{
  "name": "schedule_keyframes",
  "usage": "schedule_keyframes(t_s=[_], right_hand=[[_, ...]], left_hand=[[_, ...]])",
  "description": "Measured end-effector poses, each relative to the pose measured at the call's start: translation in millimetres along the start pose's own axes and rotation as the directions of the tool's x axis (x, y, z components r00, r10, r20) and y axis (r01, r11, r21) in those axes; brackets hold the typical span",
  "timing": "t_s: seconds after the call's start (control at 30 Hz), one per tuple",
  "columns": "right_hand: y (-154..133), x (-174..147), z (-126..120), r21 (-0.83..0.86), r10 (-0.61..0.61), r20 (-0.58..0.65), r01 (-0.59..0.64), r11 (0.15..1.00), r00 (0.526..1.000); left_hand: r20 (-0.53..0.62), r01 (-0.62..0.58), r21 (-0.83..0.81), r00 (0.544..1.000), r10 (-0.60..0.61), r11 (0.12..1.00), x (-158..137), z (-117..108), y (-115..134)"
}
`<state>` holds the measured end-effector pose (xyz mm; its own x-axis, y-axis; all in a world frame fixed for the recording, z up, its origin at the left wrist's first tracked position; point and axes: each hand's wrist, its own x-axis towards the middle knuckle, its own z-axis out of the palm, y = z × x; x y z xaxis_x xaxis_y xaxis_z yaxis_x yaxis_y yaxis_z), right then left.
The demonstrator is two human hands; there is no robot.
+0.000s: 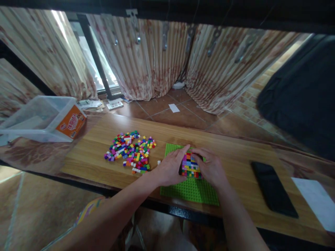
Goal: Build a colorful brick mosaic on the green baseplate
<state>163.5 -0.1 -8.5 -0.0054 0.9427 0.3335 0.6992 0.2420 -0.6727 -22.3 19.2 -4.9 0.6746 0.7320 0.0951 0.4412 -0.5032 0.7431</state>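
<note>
Left hand (170, 168) and right hand (212, 168) are holding a toy-brick block (191, 166), but that orange label (71, 121) looks too blurry to read tbh.

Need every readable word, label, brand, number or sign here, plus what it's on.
No text is clear enough to quote.
Orange label on the clear plastic bin: pale lettering, too blurred to read.
Printed paper near the window: dark marks, too small to read.
Black phone: no text visible.

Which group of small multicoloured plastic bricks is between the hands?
The compact rectangular block over the green studded plastic baseplate; the other group, a loose scattered pile, lies to its left.
</note>
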Motion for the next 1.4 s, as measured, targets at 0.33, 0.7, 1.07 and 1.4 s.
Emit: schedule_keyframes(t_s=[0.33, 0.7, 1.07, 1.4], right_hand=[[4, 0, 1, 0.052, 0.086, 0.013, -0.086, 0.995, 0.996], [11, 4, 2, 0.126, 0.164, 0.08, -0.173, 0.977, 0.983], [9, -4, 0, 0.132, 0.213, 0.044, -0.217, 0.967, 0.976], [3, -7, -5, 0.045, 0.173, -0.01, -0.172, 0.984, 0.985]], left_hand=[[0.009, 0.01, -0.024, 1.0, -0.009, 1.0, -1, 2, -7], [0.029, -0.041, -0.048, 0.999, 0.043, 0.998, -4, -4, -10], [-0.298, 0.29, 0.403, 0.938, -0.175, 0.868, -6, -83, -60], [-0.195, 0.22, 0.509, 0.971, -0.138, 0.832, -7, -81, -69]])
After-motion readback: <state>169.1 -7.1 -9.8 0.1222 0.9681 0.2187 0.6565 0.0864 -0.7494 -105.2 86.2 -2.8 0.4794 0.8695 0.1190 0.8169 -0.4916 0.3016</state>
